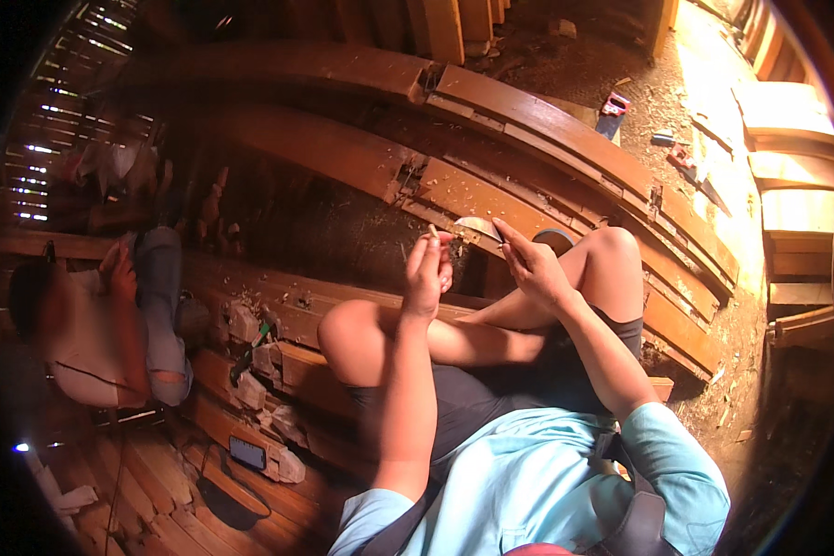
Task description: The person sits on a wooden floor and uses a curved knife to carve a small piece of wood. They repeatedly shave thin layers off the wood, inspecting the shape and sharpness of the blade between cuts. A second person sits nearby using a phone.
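Observation:
I sit cross-legged on long brown wooden beams (477, 196) scattered with pale shavings. My left hand (424, 273) is raised over my shin, its fingers closed on a small pale wooden stick (433, 232) that pokes up past the fingertips. Facing it, my right hand (536, 269) grips what looks like a knife (476, 225). Its short, broad, light blade points left toward the stick, while the handle is hidden in my palm. A small gap seems to separate blade and stick.
At the left another person (93, 334) sits close by. A phone (247, 452) and a dark strapped item (232, 500) lie on planks beside me, near a green-handled tool (264, 329) among wood offcuts (243, 320). Red-and-blue tools (612, 116) lie beyond the beams; stacked boards (800, 208) stand right.

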### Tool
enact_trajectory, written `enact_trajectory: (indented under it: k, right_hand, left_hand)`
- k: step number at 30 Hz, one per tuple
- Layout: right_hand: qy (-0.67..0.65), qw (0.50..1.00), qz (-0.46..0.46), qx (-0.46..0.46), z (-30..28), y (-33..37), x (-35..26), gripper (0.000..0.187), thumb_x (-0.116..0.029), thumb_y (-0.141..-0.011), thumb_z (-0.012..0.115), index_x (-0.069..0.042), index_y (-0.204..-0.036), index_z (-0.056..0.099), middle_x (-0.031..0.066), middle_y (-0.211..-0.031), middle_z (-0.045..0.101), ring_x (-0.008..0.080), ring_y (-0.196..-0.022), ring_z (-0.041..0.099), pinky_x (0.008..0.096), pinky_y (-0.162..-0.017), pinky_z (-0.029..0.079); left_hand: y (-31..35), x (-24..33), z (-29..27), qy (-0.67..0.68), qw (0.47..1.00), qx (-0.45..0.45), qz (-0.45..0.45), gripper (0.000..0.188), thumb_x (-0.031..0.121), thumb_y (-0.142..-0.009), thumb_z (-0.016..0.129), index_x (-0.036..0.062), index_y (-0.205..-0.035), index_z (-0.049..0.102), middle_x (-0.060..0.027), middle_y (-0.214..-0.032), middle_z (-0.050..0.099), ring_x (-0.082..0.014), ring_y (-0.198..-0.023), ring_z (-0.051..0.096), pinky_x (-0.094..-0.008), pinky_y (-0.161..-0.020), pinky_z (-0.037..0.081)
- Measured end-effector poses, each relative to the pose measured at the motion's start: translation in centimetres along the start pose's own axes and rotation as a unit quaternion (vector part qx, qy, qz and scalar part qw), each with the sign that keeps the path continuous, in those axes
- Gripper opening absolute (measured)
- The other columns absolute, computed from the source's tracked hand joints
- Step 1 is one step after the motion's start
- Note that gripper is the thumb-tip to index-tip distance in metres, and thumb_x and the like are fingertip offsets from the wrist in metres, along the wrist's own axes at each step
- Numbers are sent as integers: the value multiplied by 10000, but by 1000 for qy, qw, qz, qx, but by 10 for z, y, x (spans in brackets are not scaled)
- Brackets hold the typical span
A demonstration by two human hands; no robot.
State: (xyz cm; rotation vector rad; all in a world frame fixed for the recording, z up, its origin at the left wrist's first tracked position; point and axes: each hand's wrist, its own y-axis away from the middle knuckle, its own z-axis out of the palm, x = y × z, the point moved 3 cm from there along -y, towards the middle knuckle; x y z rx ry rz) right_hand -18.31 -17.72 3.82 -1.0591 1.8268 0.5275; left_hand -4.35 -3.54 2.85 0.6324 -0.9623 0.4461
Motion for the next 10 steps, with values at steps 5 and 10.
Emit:
enact_trajectory:
  k: [5,10]
  right_hand:
    - [88,992,-71,-56,6,-12,-6,465,-174,-917,546,-224,-1371,463,193,-921,653,401,-806,625,469,-682,499]
    - [86,990,-62,-92,12,-12,0,464,-200,-912,562,-249,-1365,472,168,-971,663,386,-795,633,463,-671,503]
  left_hand:
    - [4,-4,6,-21,1000,2,-18,109,112,-944,410,85,-1011,491,22,-783,440,-20,-476,342,-171,-379,270]
    - [0,-15,-11,-25,999,0,-31,182,174,-977,447,68,-1120,483,25,-774,440,-18,-471,339,-174,-380,274]
